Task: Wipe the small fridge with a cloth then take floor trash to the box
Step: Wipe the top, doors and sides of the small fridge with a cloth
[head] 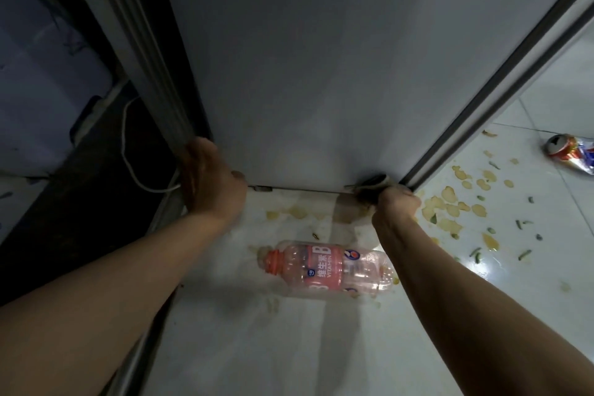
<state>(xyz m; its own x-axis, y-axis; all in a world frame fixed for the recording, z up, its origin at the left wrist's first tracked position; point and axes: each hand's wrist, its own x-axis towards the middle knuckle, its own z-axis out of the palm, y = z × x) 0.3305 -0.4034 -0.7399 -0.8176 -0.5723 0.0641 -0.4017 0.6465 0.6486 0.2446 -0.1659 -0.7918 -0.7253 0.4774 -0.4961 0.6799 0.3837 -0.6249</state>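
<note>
The small fridge (321,58) fills the upper middle, its grey side facing me. My right hand (393,206) is closed on a dark cloth (369,185) pressed against the fridge's bottom right corner. My left hand (210,177) rests flat on the bottom left corner, fingers wrapped around the edge. On the white tiled floor between my arms lies an empty pink plastic bottle (324,268) with an orange cap. A crushed drink can (570,153) lies at the far right. Yellowish chips and green scraps (463,202) are scattered over the floor to the right.
A white cable (128,141) loops down in the dark gap left of the fridge. A pale blue container (41,74) stands at the far left. A metal strip (138,341) runs along the floor's left edge beneath my left arm.
</note>
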